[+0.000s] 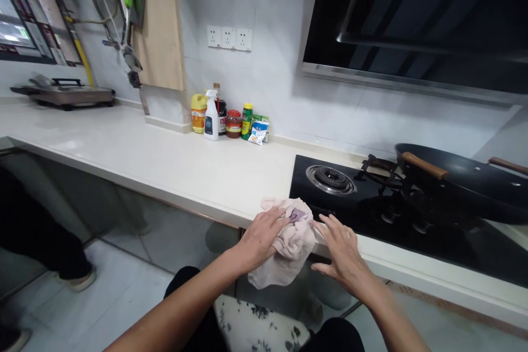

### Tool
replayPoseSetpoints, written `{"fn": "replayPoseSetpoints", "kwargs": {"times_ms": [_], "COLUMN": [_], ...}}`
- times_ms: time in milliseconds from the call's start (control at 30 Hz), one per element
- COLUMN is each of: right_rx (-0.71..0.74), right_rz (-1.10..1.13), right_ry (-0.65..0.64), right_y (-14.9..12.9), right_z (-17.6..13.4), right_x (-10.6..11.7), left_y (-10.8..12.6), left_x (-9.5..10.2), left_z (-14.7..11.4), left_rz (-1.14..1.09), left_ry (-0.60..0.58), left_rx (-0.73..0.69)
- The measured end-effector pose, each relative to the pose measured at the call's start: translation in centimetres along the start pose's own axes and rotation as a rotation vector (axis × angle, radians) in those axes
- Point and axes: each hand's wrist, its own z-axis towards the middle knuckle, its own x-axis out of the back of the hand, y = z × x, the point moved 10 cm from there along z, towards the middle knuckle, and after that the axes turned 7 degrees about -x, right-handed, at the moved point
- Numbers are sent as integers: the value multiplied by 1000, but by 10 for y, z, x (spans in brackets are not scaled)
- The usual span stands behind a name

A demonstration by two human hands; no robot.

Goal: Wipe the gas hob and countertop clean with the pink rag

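Note:
A crumpled pale pink cloth point(293, 239) with a small purple patch lies over the counter's front edge, at the near left corner of the black gas stove point(363, 198). Part of it hangs down below the edge. My left hand point(264, 236) is on the cloth's left side, its fingers over the top and its thumb partly hidden in the folds. To the right of the cloth, my right hand point(340, 250) is open with fingers apart, its fingertips close to the cloth; whether they touch it I cannot tell.
A large wok point(466, 176) with wooden handles sits on the stove's right side. A spray bottle point(211, 115) stands among several bottles and packets by the wall. The range hood point(412, 16) overhangs the stove. Another person's leg point(41, 225) shows at left.

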Motion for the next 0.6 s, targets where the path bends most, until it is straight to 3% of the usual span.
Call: {"fn": "replayPoseSetpoints", "kwargs": {"times_ms": [100,333,500,600], "right_rx": [-42,-115,-192,-220], "right_rz": [-28,57,239,414], "right_ry": [90,263,324,294], "right_y": [-1,-35,-34,-40], "right_z": [-7,5,5,7], "right_x": [4,8,15,15], "left_y": [-9,-15,-23,-25], "left_x": [6,21,38,20], "left_z": [2,1,-51,-94], "left_rz": [-133,-235,-191,-349], "left_ry": [41,210,526,678], "left_rx": [49,159,476,710]}}
